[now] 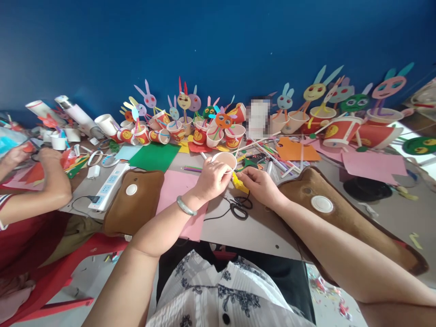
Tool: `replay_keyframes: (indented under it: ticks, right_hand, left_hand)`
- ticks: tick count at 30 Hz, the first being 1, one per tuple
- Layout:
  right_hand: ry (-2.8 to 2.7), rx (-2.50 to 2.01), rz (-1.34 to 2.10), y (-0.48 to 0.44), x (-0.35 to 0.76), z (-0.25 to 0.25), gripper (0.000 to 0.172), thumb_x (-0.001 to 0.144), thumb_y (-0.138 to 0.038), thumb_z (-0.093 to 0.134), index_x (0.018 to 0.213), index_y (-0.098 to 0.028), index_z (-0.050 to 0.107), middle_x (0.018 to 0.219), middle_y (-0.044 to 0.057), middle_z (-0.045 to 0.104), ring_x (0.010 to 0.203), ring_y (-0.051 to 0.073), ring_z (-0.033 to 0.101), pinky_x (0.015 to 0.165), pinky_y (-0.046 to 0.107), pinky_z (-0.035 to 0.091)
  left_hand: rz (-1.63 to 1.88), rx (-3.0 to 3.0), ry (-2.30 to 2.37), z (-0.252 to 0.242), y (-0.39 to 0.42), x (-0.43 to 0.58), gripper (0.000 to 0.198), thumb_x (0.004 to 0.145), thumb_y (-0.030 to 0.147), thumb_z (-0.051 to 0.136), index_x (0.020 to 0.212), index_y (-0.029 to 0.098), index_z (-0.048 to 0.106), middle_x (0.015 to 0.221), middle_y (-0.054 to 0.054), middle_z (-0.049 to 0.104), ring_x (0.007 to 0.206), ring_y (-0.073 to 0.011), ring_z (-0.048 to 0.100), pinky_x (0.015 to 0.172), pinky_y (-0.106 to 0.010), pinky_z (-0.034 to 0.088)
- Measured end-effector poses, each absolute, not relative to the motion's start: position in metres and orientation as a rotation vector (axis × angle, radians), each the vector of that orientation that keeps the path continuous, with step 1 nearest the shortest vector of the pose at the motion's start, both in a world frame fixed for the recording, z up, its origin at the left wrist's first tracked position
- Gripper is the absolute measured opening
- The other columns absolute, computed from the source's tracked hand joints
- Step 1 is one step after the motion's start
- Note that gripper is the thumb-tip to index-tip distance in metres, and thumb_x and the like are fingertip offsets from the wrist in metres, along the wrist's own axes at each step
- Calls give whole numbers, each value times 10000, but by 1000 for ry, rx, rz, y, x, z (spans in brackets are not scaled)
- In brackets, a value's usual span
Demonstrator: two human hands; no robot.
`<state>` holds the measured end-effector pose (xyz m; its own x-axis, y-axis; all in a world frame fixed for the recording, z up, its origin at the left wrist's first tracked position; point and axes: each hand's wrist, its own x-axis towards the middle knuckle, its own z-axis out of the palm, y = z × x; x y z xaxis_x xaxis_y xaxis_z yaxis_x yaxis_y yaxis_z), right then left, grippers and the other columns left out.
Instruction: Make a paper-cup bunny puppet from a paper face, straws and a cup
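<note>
My left hand (211, 181) is closed around a white paper cup (227, 160), its open mouth tilted up toward me. A ring and a pale bangle are on this hand and wrist. My right hand (259, 185) is beside the cup, thumb and fingers pinched together; what is between them is too small to make out. Just under those fingertips shows a bright yellow piece (240, 184), partly hidden, whose kind I cannot tell. Below the hands, scissors (239, 210) with black handles lie on the grey table (218, 234), close to a thin black cord.
Along the blue wall stand several paper cups bearing paper rabbit faces (223, 121). Pink paper (177, 186), green paper (155, 156) and straws lie about. Brown cushions (136, 200) flank my arms, with a power strip (109, 187) further left. Another person's hands (51, 159) work at far left.
</note>
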<state>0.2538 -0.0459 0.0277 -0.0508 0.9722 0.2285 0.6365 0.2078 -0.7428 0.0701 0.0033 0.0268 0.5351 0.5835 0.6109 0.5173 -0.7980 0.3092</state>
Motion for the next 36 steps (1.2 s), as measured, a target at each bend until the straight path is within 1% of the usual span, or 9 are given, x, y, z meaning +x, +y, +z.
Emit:
replay_keyframes:
  ticks: [5,6,11,17,22,27,31,32,36]
  right_hand:
    - [-1794,-1601,336,-47,254,27,329,906,-505,515,826,-202,614,694,46,652,616,182,553,595,289,370]
    - [-1788,-1596,345,-47,254,27,331,906,-508,516,822,-202,611,690,43,646,611,179,545,595,289,367]
    - [-1687,-1467,759,-44,255,29,455,910,-611,485,712,-204,534,602,2,557,547,135,446,537,267,354]
    - [-1747,-1568,399,-48,254,31,336,895,-519,540,832,-198,618,695,40,642,615,169,520,606,298,373]
    - [-1641,-1455,820,-46,253,34,438,901,-602,508,752,-195,575,596,0,558,531,131,437,517,270,337]
    - [-1627,-1489,630,-46,253,33,421,858,-594,597,757,-186,601,642,8,582,593,136,462,565,271,357]
    - [-1535,-1415,983,-45,253,32,483,870,-657,552,726,-196,548,547,-38,461,498,104,351,489,259,298]
    - [-1528,-1415,1005,-44,253,31,486,870,-660,550,721,-198,544,542,-40,451,495,103,345,487,259,295]
    - [-1628,-1476,683,-43,254,29,420,859,-589,604,723,-193,579,637,10,571,601,140,453,567,275,355]
  left_hand:
    - [1138,2688,923,25,4,70,196,982,227,476,805,202,558,748,-12,662,755,-185,611,989,-415,378]
    - [1143,2689,924,26,4,70,198,983,231,477,805,202,558,749,-13,662,759,-185,611,983,-410,382]
    - [1184,2691,933,28,3,70,247,982,216,470,743,203,528,689,2,632,713,-172,593,959,-392,399]
    - [1171,2707,906,26,3,70,181,992,235,485,853,202,596,789,-14,698,794,-187,632,1002,-416,382]
    - [1225,2702,907,27,3,70,217,991,227,490,795,195,578,763,-6,689,768,-173,626,984,-398,391]
    - [1235,2731,874,26,3,71,186,989,210,493,837,196,601,762,8,687,769,-166,626,987,-391,383]
    - [1216,2721,935,26,3,71,240,985,211,491,756,194,563,714,9,663,728,-158,612,956,-374,394]
    - [1206,2720,939,27,3,71,247,984,209,490,747,194,557,708,10,660,722,-158,610,956,-374,394]
    - [1175,2731,910,27,4,71,229,984,218,496,770,197,574,719,8,670,730,-165,618,979,-389,382]
